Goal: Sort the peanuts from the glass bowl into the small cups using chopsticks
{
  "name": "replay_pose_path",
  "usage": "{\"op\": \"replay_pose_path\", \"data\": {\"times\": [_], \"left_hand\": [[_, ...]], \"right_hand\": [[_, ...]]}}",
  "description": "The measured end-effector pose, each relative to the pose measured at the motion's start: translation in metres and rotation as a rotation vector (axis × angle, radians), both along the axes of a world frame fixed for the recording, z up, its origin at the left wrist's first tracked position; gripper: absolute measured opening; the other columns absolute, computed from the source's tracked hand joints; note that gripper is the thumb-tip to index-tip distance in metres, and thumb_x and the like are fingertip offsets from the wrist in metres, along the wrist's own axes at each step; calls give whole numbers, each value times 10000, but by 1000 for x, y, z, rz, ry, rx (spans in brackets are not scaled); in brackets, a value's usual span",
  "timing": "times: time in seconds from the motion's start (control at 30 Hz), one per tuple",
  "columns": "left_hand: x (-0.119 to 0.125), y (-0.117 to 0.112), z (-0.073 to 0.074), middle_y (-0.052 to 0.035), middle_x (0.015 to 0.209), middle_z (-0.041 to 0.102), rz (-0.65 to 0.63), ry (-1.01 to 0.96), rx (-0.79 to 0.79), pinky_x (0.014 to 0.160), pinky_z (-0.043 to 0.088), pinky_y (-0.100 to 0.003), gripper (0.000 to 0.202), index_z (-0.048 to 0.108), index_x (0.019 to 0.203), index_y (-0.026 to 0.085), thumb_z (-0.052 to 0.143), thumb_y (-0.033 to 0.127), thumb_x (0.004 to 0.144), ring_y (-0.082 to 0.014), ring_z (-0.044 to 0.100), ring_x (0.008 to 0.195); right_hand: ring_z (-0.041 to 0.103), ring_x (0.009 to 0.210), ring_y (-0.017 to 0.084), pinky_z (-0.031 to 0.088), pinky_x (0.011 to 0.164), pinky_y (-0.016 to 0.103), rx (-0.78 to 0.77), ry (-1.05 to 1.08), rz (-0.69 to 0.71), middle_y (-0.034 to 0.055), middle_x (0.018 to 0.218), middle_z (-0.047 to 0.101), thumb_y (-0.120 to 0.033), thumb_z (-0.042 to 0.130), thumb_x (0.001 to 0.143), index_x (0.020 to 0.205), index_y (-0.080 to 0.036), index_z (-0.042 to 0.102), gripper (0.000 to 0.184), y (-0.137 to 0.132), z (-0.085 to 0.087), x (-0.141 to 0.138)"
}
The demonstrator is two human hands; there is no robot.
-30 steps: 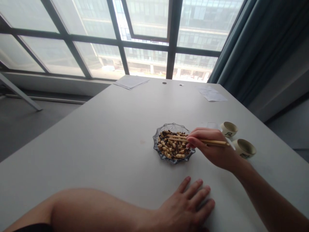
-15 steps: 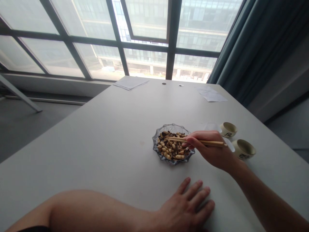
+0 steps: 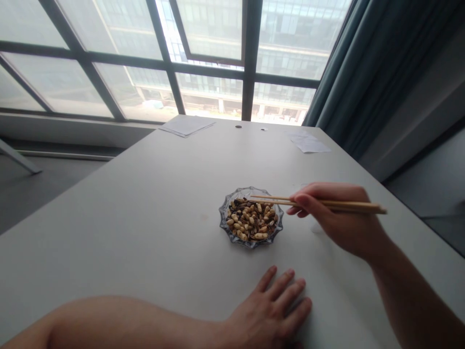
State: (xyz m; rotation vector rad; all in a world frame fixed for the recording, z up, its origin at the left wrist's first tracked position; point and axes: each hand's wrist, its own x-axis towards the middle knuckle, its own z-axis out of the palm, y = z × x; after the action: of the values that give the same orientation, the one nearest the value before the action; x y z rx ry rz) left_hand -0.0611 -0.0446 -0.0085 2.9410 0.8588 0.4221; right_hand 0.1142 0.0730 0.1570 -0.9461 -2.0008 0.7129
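**Item 1, right hand:** Positioned at 3 o'clock from the dish, raised above the tabletop. A pair of wooden chopsticks is gripped between the fingers and thumb, the hand closed around them. The tips are held at about 12 o'clock over the dish's rim, and contact with the contents cannot be confirmed.

**Item 2, left hand:** Positioned at 5 o'clock from the dish. It is held open, with the fingers spread and laid on the tabletop; nothing is held. The left forearm is extended across the lower edge of the view.

**Item 3, scalloped glass dish:** Placed on the white table, forward of the left hand and apart from it. It is filled with pale peanuts mixed with dark striped seeds, the seed type not being certain.

**Surroundings:** Loose sheets of paper are laid at 11 o'clock near the far table edge, and a second sheet at 1 o'clock. A teal curtain hangs at 2 o'clock, beside a gridded window.
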Motion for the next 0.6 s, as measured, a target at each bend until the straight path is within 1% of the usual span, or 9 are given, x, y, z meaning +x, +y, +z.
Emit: {"op": "replay_pose_path", "data": {"times": [0.03, 0.1, 0.2, 0.33, 0.43, 0.6], "left_hand": [[0, 0, 0, -163, 1598, 453, 0, 4, 5, 1219, 258, -523, 544, 484, 1530, 143, 428, 525, 1146, -356, 425, 1461], [0, 0, 0, -157, 1593, 461, 0, 7, 17, 1214, 272, -517, 533, 490, 1524, 144, 388, 519, 1159, -350, 427, 1460], [0, 0, 0, -150, 1587, 471, -2, 2, 35, 1197, 301, -531, 532, 499, 1518, 139, 343, 510, 1170, -354, 436, 1450], [0, -1, 0, -149, 1588, 468, 5, 7, 63, 1183, 323, -536, 528, 507, 1518, 142, 326, 500, 1175, -349, 440, 1444], [0, 0, 0, -149, 1583, 474, 6, 19, 77, 1171, 343, -530, 524, 515, 1510, 141, 332, 500, 1173, -348, 455, 1433], [-1, 0, 0, -138, 1570, 492, 7, 15, 82, 1165, 357, -523, 504, 520, 1503, 155, 335, 490, 1175, -342, 473, 1421]], "right_hand": [[748, 709, 203, 593, 646, 300, -4, -31, 59, 50, 807, 799, -426, 692, 981, 826, -216, 801, 282, 3, -7, -5], [725, 725, 189, 559, 671, 290, -7, -72, 128, 42, 809, 786, -398, 676, 994, 822, -210, 783, 277, 9, -20, -15], [701, 720, 174, 523, 670, 277, -29, -74, 148, 31, 795, 772, -375, 667, 1001, 813, -203, 769, 274, 13, -32, -22], [693, 715, 173, 508, 665, 276, -82, -74, 147, 33, 788, 767, -388, 659, 1005, 813, -192, 781, 300, 15, -40, -25], [690, 698, 177, 499, 647, 282, -94, -83, 119, 38, 767, 765, -418, 651, 1007, 818, -183, 801, 337, 15, -44, -26], [699, 681, 178, 506, 624, 280, -83, -76, 78, 39, 753, 771, -428, 657, 1004, 809, -178, 814, 353, 13, -45, -28]]}}
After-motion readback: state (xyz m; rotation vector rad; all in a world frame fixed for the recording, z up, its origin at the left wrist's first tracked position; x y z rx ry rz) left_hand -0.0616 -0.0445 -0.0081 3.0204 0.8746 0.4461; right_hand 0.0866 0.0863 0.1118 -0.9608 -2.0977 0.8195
